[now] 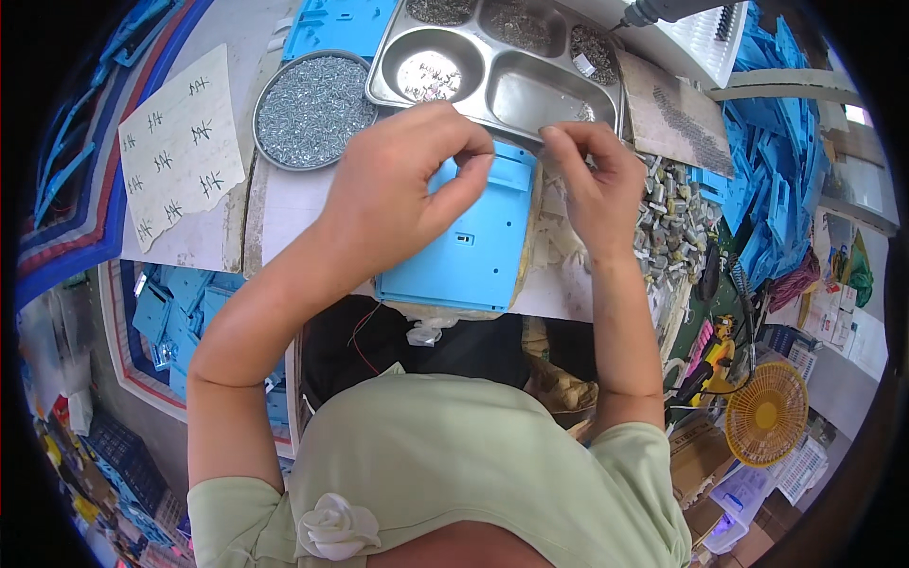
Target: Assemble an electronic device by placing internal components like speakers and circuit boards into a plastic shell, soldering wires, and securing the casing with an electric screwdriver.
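A flat light-blue plastic panel (441, 260) with a small slot and holes lies in front of me at the table's near edge. Over its upper left part, my left hand (402, 180) is closed, thumb and forefinger pinched together. My right hand (601, 189) is raised to the right of the panel, also in a pinch. Anything between either hand's fingertips is too small to make out. Just beyond both hands sits a steel compartment tray (488, 95), with small metal parts in several of its hollows.
Left of the tray stands a round dish of small screws (317, 109). Small metal motors (674, 222) are heaped on the right, near stacked blue plastic parts (772, 161). A power screwdriver (653, 9) hangs at the top. Handwritten paper (180, 147) lies left.
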A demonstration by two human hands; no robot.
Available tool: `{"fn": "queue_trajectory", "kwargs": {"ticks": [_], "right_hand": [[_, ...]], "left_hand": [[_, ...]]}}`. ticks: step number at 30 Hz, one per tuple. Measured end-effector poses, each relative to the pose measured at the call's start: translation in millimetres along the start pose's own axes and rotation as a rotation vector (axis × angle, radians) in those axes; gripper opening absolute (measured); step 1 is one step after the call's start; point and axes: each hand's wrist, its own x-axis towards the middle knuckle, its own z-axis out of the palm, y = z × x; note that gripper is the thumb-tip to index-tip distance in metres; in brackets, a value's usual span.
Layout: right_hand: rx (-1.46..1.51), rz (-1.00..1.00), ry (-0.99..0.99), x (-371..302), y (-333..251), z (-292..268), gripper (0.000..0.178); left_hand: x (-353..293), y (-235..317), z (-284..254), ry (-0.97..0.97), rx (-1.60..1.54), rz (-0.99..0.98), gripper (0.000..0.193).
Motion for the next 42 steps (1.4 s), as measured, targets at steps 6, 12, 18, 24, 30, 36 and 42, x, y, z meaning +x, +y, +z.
{"fn": "queue_trajectory", "kwargs": {"ticks": [6, 12, 18, 24, 30, 36, 42], "right_hand": [[-0.299, -0.190, -0.240, 9.9, 19.8, -6.3, 0.011], [-0.206, -0.182, -0.193, 12.2, 24.8, -9.0, 0.009], [-0.080, -0.045, -0.127, -0.7, 5.9, -37.3, 0.015], [-0.060, -0.094, -0.181, -14.2, 8.1, -42.8, 0.013], [-0.136, -0.168, -0.214, 2.1, 11.8, -39.3, 0.022], [-0.147, -0.172, -0.256, 17.4, 16.6, -11.2, 0.019], [-0.256, -0.247, -0.320, 23.8, 24.9, -8.8, 0.012]], "left_hand": [[-10.6, -13.9, 4.7, -0.124, 0.181, 0.205, 0.013], [-7.0, -17.3, 11.9, -0.209, 0.185, 0.279, 0.017], [-6.8, -11.1, -10.8, -0.293, 0.151, 0.192, 0.024], [-0.4, -20.5, -24.4, -0.305, 0.204, 0.114, 0.026], [-2.1, -30.0, -30.6, -0.225, 0.132, 0.055, 0.033], [-0.4, -24.3, -19.2, -0.264, 0.108, 0.086, 0.038], [2.3, -17.1, -0.1, -0.320, 0.167, 0.218, 0.034]]}}
